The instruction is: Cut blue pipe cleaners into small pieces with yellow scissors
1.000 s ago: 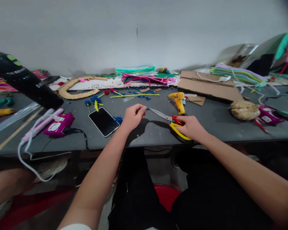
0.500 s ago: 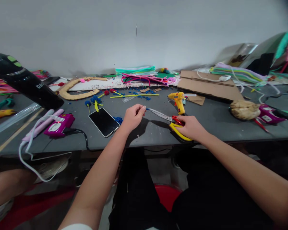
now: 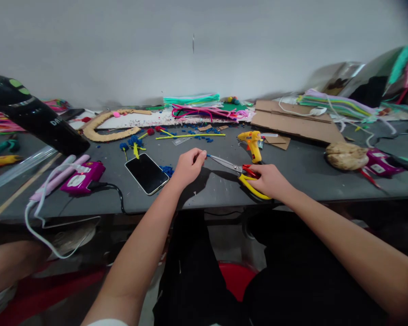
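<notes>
My left hand [image 3: 190,167] is closed in a pinch above the dark table. A short blue end of what looks like pipe cleaner [image 3: 209,155] sticks out from its fingertips; the rest is hidden by the fingers. My right hand [image 3: 269,181] grips scissors [image 3: 226,163] by their red and yellow handles. The blades point left and their tips meet the blue piece. Left of my left hand lie a phone [image 3: 147,174] with a dark screen and a pile of blue fuzzy clippings [image 3: 167,170]. Behind the scissors stands a yellow glue gun [image 3: 254,144].
Blue and yellow pipe-cleaner flowers [image 3: 135,144] and a C-shaped cardboard piece [image 3: 98,132] lie at the back left. A black bottle [image 3: 37,120] and purple box [image 3: 84,178] with cables are at left. Cardboard sheets [image 3: 295,122] and pipe-cleaner bundles [image 3: 340,105] lie at back right.
Both hands hold almost the same place, with the scissor tips still at the blue piece. The scissors have shifted very slightly left.
</notes>
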Tool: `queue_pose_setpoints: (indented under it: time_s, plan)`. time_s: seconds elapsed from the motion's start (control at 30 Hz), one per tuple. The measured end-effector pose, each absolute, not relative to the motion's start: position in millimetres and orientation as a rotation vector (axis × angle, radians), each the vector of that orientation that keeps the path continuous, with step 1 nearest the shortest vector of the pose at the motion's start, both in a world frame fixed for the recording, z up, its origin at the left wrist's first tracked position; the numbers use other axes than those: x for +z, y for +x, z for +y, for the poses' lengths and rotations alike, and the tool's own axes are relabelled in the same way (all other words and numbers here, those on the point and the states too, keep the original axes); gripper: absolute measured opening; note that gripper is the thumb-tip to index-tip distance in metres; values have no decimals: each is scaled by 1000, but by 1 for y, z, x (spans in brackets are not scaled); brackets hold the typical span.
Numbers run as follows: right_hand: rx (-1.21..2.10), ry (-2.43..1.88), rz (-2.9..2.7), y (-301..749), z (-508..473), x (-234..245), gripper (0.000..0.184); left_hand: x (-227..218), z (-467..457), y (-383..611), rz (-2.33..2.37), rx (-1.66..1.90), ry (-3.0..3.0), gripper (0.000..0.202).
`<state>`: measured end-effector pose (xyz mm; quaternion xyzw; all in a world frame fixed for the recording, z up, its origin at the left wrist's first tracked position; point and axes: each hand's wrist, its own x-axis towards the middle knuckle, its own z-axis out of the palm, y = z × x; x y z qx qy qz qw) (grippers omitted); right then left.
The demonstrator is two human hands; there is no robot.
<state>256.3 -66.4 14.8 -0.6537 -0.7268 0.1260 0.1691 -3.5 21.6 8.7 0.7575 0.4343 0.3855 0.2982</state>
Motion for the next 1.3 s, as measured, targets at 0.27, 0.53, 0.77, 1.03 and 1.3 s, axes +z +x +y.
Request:
queue_pose_setpoints:
  time_s: [0.27, 0.53, 0.77, 1.03, 1.3]
  plan:
    - [334, -1848, -2027, 256, -67, 12, 21, 10, 22, -4, 1189, 1020, 2063, 38]
    - [336, -1825, -2048, 255, -68, 14, 32, 12, 20, -3, 1187, 1010, 2082, 39]
    - [338, -1843, -2089, 256, -67, 15, 29, 12, 20, -3, 1167, 1006, 2073, 40]
    - [374, -1822, -2081, 257, -67, 14, 20, 9, 22, -3, 1163, 1003, 2102, 39]
    - [354, -1796, -2088, 259, -65, 12, 19, 11, 21, -4, 1152, 1002, 2090, 39]
